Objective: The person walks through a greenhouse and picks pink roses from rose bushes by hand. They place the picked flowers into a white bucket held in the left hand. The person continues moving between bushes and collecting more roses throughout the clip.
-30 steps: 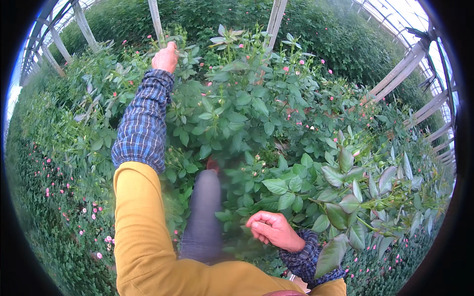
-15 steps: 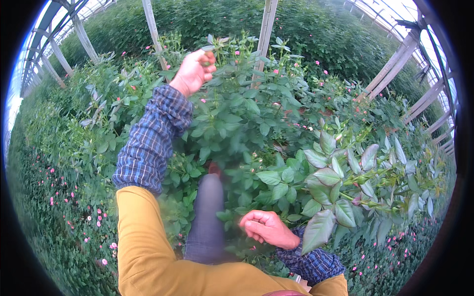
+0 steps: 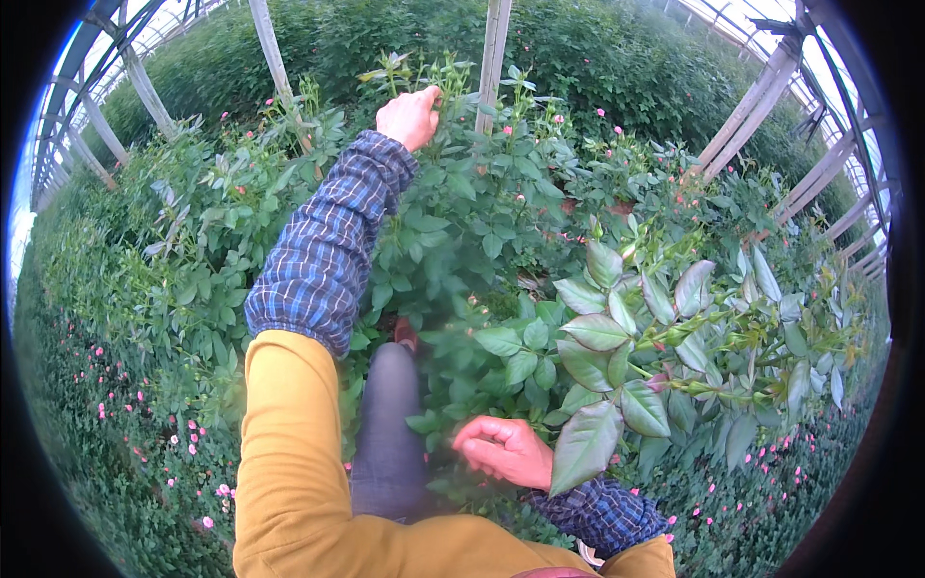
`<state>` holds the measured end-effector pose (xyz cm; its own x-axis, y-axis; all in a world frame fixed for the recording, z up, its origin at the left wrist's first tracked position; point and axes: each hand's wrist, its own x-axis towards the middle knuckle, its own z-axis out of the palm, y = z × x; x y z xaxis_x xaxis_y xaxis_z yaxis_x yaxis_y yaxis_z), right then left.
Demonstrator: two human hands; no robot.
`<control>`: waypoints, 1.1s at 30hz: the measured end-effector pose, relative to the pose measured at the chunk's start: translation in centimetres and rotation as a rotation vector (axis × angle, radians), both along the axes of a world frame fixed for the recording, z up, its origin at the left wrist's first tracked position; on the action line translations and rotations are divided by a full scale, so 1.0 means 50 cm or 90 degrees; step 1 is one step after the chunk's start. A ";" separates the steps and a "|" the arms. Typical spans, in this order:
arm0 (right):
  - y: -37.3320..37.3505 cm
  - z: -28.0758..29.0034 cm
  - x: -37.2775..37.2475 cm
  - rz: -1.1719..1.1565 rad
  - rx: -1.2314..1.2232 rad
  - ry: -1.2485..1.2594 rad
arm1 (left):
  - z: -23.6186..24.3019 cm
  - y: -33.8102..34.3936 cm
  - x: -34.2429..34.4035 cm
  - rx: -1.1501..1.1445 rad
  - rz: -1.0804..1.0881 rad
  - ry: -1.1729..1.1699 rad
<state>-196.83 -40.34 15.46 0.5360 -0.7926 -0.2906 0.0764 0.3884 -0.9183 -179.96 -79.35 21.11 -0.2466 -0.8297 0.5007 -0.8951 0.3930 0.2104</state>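
My left hand reaches into the top of a rose bush, its fingers curled closed among slender budded tips; what they grip is hidden. Lower down, near my body, my right hand has loosely bent, separated fingers with nothing visible in them. Just beside and above it, large bronze-edged rose leaves and budded shoots spread to the right, partly over my wrist and sleeve.
My leg with a reddish shoe stands among the plants. Wooden posts line the bed under an arched greenhouse frame. Dense dark foliage lies behind, and pink blooms dot both sides.
My left hand has moved rightward across the bush top; it was partly spread midway and is curled again now. My right hand has shifted slightly left, and the view has shifted a little.
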 end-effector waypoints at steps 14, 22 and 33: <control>-0.108 0.050 -0.107 -0.450 -0.067 -0.115 | -0.010 0.039 -0.002 0.180 -0.224 0.369; -0.103 0.064 -0.152 -0.554 -0.048 -0.162 | 0.079 0.137 0.132 0.503 -0.539 0.953; -0.115 0.055 -0.176 -0.660 -0.082 -0.073 | -0.078 0.039 0.224 0.477 -0.232 1.110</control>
<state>-205.64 -46.10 18.22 -0.4037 -0.9004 -0.1624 0.4052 -0.0168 -0.9141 -168.74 -77.40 17.20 -0.1293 -0.9911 -0.0309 0.5464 -0.0972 0.8318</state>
